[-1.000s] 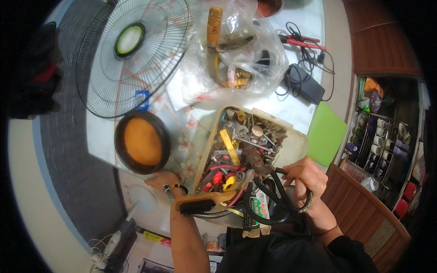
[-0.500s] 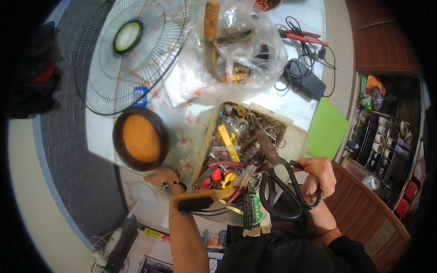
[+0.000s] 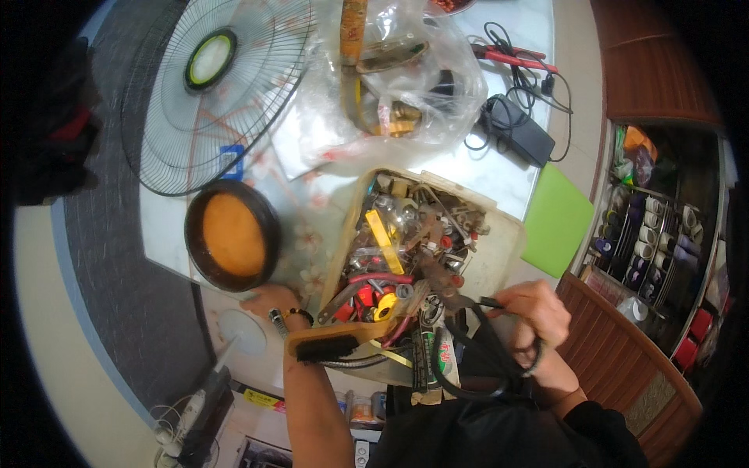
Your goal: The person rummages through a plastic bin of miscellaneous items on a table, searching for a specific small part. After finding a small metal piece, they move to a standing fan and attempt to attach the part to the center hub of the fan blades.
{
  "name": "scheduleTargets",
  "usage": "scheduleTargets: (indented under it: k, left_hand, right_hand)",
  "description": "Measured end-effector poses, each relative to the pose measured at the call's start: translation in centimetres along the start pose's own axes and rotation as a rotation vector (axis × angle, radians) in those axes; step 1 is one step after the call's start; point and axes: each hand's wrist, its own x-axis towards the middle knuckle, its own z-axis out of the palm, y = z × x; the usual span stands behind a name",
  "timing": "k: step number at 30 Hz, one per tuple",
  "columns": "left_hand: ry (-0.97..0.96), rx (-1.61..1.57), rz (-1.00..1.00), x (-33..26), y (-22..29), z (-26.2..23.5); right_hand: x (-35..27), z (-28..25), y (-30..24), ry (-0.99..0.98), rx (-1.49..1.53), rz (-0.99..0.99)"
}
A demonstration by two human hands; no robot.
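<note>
"Your right hand had its fingers curled firmly around one black handle of the big scissors, whose rusty metal end pointed into the box of tools."

"Your left hand was down at the table's edge, just beside the round dish. Its fingertips were partly hidden, so I couldn't tell how far open it was or whether it held anything."

"What lay around you, biggest first?"

"You had the pale, flower-patterned table before you. On its far left lay the round wire fan cover, and right of that a clear plastic bag with a wooden-handled tool showing in it."

"Nearer you stood the cream plastic box, crowded with metal bits and tools. A flat green board lay just to its right."

"Left of your box sat the dark round dish, orange inside. A black power adapter with its tangled cord lay beyond the green board."

"Closest to your left forearm, a wooden brush lay bristles toward you at the box's near left corner. Among the tools, you had a yellow strip."
</note>
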Motion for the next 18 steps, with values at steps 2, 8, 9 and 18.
scheduleTargets:
  k: [2, 8, 9, 18]
  left_hand:
    - [0.022, -0.011, -0.002, 0.2, -0.2, 0.4]
    - [0.032, -0.008, 0.007, 0.6, -0.5, 0.6]
    - [0.049, -0.004, 0.028, 0.5, -0.5, 0.6]
    - [0.014, -0.036, -0.022, 0.0, 0.6, -0.2]
  right_hand:
    - [0.6, 1.2, -0.4, -0.038, 0.059, 0.038]
    - [1.7, 3.5, 0.9, 0.145, 0.019, -0.034]
    - [1.6, 3.4, 1.1, 0.188, 0.015, -0.048]
    - [0.3, -0.3, 2.4, 0.370, 0.011, -0.072]
